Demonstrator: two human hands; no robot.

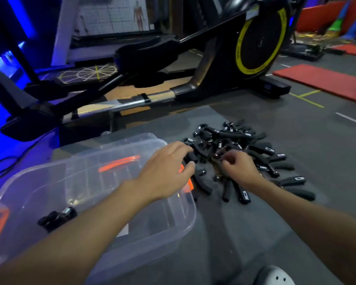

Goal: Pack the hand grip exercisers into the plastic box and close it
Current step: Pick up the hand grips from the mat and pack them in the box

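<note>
A heap of several black hand grip exercisers [253, 145] lies on the grey floor at centre right. My left hand [164, 171] reaches over the box's right end, its fingers closing round a black foam handle [191, 157] at the pile's left edge. My right hand [238, 167] is pinched on the metal spring of another exerciser [218, 154] in the pile. The clear plastic box [132, 231] with orange latches stands open at the lower left. One exerciser [56, 218] lies inside it. The clear lid [115, 147] lies behind the box.
A black elliptical trainer with a yellow-ringed flywheel [261, 38] stands just behind the box and the pile. Red mats [321, 79] lie on the floor at the right. A black cable [10, 163] runs along the floor at the left. A white shoe [273, 276] shows at the bottom edge.
</note>
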